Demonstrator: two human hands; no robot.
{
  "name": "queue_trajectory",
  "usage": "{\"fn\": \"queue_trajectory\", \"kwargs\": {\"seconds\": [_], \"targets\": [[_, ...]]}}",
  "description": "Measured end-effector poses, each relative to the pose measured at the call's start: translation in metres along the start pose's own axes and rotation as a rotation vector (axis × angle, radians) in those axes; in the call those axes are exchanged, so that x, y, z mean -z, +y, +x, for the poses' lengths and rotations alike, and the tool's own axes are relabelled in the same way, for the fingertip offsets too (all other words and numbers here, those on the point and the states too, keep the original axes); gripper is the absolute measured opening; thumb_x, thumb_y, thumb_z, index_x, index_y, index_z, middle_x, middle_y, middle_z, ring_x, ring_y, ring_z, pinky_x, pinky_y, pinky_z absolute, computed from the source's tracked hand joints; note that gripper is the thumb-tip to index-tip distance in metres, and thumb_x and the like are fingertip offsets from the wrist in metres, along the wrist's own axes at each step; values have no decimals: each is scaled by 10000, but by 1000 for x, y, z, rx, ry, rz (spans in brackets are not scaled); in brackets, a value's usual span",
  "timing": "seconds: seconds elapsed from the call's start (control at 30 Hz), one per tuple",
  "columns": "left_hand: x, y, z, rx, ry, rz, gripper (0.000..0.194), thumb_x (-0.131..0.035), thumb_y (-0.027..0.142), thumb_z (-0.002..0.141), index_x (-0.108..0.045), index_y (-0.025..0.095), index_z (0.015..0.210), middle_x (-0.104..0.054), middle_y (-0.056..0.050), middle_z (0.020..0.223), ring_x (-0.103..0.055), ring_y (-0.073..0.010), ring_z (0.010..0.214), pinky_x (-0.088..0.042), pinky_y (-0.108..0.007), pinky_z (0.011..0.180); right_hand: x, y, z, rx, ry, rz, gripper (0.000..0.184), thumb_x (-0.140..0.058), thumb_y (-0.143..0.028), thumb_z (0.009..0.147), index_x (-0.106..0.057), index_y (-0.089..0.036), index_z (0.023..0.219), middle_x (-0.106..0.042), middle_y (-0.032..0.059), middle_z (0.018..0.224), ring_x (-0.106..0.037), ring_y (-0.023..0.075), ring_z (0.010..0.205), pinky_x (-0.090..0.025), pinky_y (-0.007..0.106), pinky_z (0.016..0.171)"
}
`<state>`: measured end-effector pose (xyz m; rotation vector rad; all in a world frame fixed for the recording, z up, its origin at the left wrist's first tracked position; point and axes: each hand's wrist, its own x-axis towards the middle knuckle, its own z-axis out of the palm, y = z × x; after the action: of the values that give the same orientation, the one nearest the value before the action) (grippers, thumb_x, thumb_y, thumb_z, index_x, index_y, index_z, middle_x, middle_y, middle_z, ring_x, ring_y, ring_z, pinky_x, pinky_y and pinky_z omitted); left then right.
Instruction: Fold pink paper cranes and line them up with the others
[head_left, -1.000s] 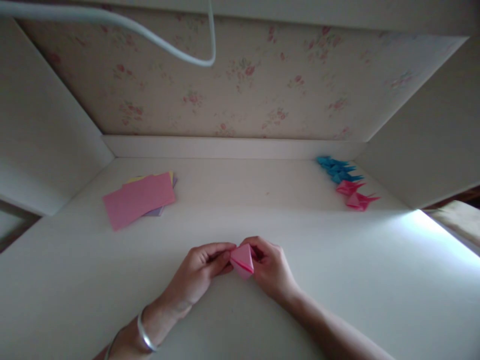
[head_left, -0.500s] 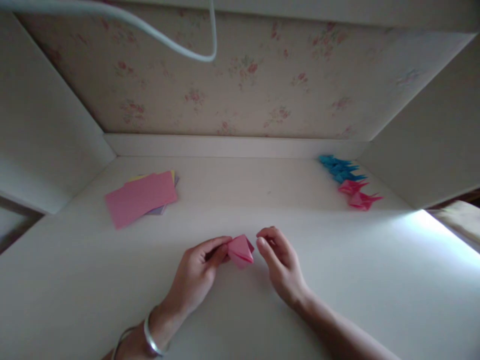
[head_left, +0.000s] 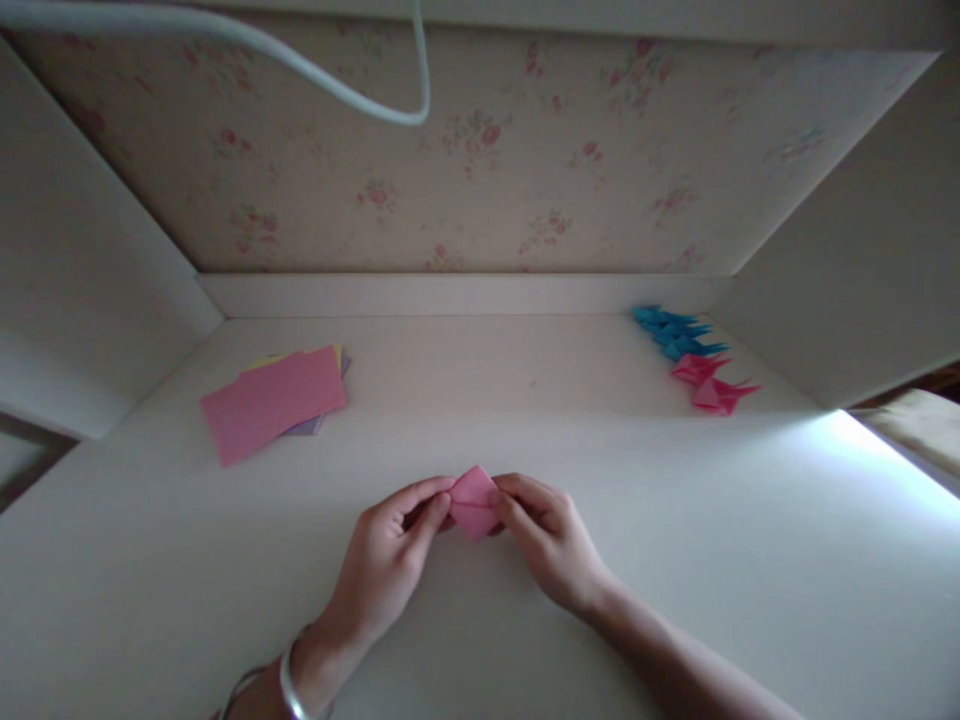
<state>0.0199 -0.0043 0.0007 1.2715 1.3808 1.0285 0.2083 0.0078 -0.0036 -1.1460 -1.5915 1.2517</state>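
Observation:
A small pink folded paper (head_left: 474, 503) is held over the white table, its visible face diamond-shaped with a crease across the middle. My left hand (head_left: 401, 545) pinches its left corner between thumb and fingers. On the opposite corner, my right hand (head_left: 551, 540) is closed with thumb and index finger. The fingers partly cover both side corners, and the back of the paper is hidden.
Pink paper sheets (head_left: 274, 402) lie at the left, over yellow and purple ones. Blue folded paper figures (head_left: 679, 335) and pink folded paper figures (head_left: 716, 396) line up at the back right. A white cable (head_left: 330, 88) hangs before the floral wall (head_left: 465, 180).
My right hand has moved left and taken hold of the folded paper's right corner. The paper, puffed open at its right side before, now looks flatter and diamond-shaped. The view shifted slightly.

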Motion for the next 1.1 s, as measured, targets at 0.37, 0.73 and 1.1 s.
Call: {"fn": "queue_trajectory", "kwargs": {"seconds": [0.37, 0.73, 1.1], "targets": [[-3, 0, -3, 9, -58, -140, 376, -496, 458, 960, -699, 164, 1079, -747, -109, 1102, -722, -241, 971, -597, -309, 831, -11, 17, -4, 25, 161, -2, 167, -544, -332, 959, -614, -188, 1007, -686, 37, 786, -665, 134, 632, -543, 226, 569], [-3, 0, -3, 61, -66, -103, 312, -656, 401, 873, -644, 176, 1088, -750, -87, 1039, -734, -201, 828, -586, -276, 733, -11, 11, -11, 45, 130, -30, 145, -561, -319, 949, -619, -189, 977, -706, 28, 720, -686, 134, 596, -544, 208, 526], [2, 7, -2, 2, -160, 24, 241, -591, 351, 913, -744, 198, 1020, -769, -63, 1002, -698, -215, 895, -546, -276, 784, -6, 6, -9, -63, -32, -19, 302, -540, -354, 945, -581, -201, 1202, -655, -15, 674, -570, 109, 523, -438, 196, 471]]}}
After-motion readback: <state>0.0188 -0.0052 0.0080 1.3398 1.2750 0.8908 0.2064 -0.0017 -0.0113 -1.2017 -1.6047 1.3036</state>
